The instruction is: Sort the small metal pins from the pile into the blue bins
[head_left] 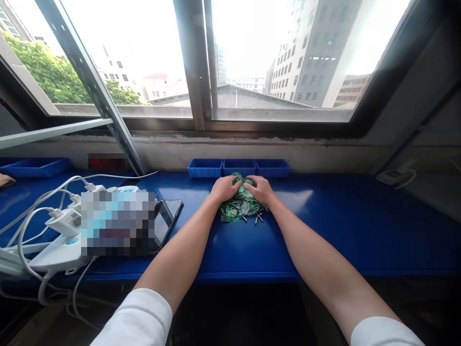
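Since both hands are right on the pile, I'd call this work in progress rather than finished. The left hand (226, 189) and right hand (260, 189) are on the far part of a heap of green packets (248, 206), fingers bent, with a little gap between the two hands. Can't tell if either one is actually pinching a packet, tbh, the fingertips are too mixed up with the plastic.

As for what's done: the packets are bunched together on the blue table (245, 250), just on the near side of three blue bins (205, 171). What's left, going by how it lies: the heap is one jumble, nothing laid out in rows or groups, and a few small metal pieces (258, 218) lie loose at its near edge. So my guess is pretty early on, but no promises, because I can't make out what, if anything, is in the bins. The phone (173, 210) and power strip (59, 250) are off to the left, well apart from the heap.
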A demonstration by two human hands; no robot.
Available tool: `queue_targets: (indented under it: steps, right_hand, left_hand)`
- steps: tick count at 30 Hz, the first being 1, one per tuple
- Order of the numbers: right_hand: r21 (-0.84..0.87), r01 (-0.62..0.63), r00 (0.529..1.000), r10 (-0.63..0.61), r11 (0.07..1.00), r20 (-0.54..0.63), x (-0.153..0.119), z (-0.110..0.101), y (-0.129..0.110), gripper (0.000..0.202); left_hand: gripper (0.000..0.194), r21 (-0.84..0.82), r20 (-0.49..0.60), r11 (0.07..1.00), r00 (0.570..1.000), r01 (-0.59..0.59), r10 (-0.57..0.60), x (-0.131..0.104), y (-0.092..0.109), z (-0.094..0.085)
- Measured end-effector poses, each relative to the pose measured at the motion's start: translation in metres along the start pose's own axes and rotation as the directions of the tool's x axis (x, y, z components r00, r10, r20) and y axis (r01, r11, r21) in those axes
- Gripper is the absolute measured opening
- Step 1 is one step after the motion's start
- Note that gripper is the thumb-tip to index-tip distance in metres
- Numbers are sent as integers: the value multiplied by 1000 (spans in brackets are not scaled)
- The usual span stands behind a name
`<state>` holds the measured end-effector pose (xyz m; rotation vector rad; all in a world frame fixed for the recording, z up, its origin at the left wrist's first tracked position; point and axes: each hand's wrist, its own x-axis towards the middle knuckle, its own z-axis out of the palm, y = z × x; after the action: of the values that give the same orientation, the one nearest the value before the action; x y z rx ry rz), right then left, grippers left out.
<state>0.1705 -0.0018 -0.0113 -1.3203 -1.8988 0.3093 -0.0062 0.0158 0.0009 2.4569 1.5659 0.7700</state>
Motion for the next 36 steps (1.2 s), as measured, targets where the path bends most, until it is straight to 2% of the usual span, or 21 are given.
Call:
queue_targets:
  steps: [4,6,9,12,14,17,22,24,27,32,36]
  right_hand:
    - [68,-31,983,43,997,-179,8,-7,-7,41]
    - [88,-73,962,94,993,-255,17,-10,-11,40]
    - [123,-112,975,133,986,-179,31,-11,-13,44]
    - [324,-114,990,135,939,-41,35,-5,-11,43]
    - [476,-92,992,123,875,-33,33,-1,-8,38]
    - [520,-34,981,128,853,-146,27,3,-6,30]
    - [375,125,947,2,919,-321,18,2,-12,10]
    - [343,153,946,-38,927,-321,15,1,-15,9]
    - [328,130,965,-44,936,-259,12,1,-18,12]
    - [410,18,983,58,912,-174,12,4,-20,36]
    - [430,-61,977,142,901,-158,11,4,-22,56]
  left_hand:
    - [39,-108,-228,992,973,-61,35,1,6,-5]
    - [34,-147,-292,982,954,-115,68,4,12,-10]
    - [25,-253,-314,956,947,-148,63,9,18,-17]
    - [20,-411,-333,899,943,-151,6,12,21,-17]
    - [21,-467,-359,869,933,-164,-17,10,20,-12]
    - [37,-453,-390,872,921,-187,-5,6,17,-6]
    - [21,-297,-459,917,882,-267,108,2,12,-4]
    - [18,-274,-459,926,881,-259,110,1,11,-6]
    - [16,-294,-423,930,903,-220,80,-2,10,-7]
    - [42,-401,-396,898,918,-180,7,-9,16,-7]
    - [21,-403,-346,904,938,-142,-7,-8,21,-7]
